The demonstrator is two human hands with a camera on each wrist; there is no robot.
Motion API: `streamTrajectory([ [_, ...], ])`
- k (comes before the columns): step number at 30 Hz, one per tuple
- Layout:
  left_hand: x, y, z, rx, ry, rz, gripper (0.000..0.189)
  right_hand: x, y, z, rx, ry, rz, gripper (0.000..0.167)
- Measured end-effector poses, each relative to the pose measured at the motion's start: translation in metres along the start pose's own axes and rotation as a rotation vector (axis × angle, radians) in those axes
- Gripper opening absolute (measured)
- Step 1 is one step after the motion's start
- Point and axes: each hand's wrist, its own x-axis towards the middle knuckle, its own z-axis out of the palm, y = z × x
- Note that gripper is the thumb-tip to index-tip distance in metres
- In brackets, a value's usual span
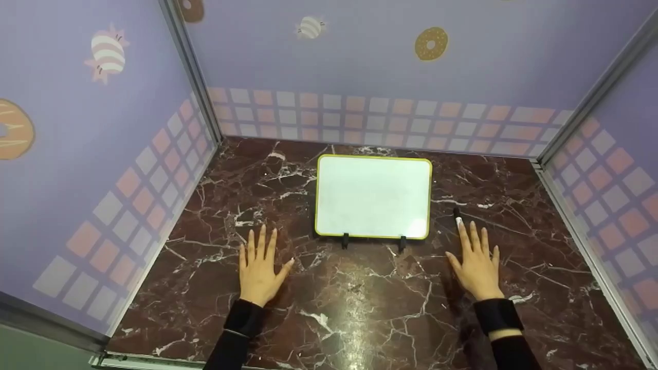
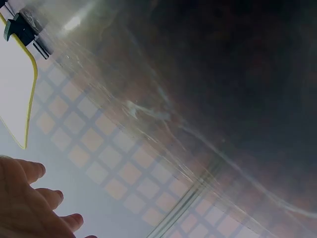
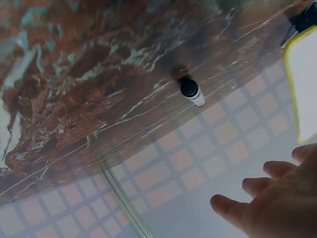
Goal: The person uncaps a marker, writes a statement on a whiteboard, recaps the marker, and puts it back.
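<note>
A small whiteboard (image 1: 373, 197) with a yellow rim stands propped on two black feet (image 1: 402, 244) near the middle of the marble-patterned table. To its left my left hand (image 1: 259, 275) has its fingers spread straight and holds nothing. On the other side, my right hand (image 1: 478, 267) is likewise spread, palm down. Just beyond its fingertips lies a marker (image 1: 457, 217) with a white barrel and black ends; whether a fingertip touches it I cannot tell. In the right wrist view the marker (image 3: 193, 92) appears apart from the fingers. The board's face looks blank.
Purple panels with pink and white squares, such as the back wall (image 1: 360, 67) and left wall (image 1: 128, 154), enclose the table (image 1: 370, 318). Metal strips (image 1: 591, 97) run along the corners. A pale edge rail (image 1: 149, 362) borders the front left.
</note>
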Motion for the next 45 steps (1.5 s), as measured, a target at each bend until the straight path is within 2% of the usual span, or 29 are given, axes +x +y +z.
streamTrajectory([
  [9, 0.001, -0.002, 0.0, -0.001, 0.018, 0.012, 0.082, 0.033, 0.013, 0.005, -0.036, -0.108, 0.065, 0.076],
  [11, 0.001, -0.002, 0.0, 0.005, 0.012, 0.014, 0.082, 0.04, 0.017, 0.009, -0.048, -0.079, 0.079, 0.073],
  [16, 0.001, -0.001, 0.001, 0.006, -0.003, 0.017, 0.082, 0.052, 0.027, 0.018, -0.063, 0.074, 0.105, 0.059],
  [18, 0.0, -0.001, 0.001, 0.001, -0.007, 0.013, 0.082, 0.055, 0.029, 0.02, -0.055, 0.108, 0.121, 0.051],
  [23, 0.0, -0.001, 0.0, -0.003, -0.004, 0.006, 0.082, 0.063, 0.033, 0.023, -0.032, 0.124, 0.14, 0.029],
  [28, 0.0, -0.002, 0.001, -0.003, -0.002, 0.006, 0.083, 0.071, 0.037, 0.027, -0.025, 0.107, 0.154, 0.02],
  [35, 0.001, -0.002, 0.002, -0.007, 0.046, 0.025, 0.081, 0.071, 0.043, 0.026, -0.01, 0.084, 0.185, 0.016],
  [40, 0.001, -0.001, -0.001, -0.013, 0.029, 0.01, 0.081, 0.07, 0.043, 0.018, 0.013, 0.073, 0.176, 0.014],
  [45, 0.002, -0.002, -0.005, 0.007, 0.025, 0.007, 0.081, 0.072, 0.036, 0.003, 0.033, 0.118, 0.145, 0.015],
])
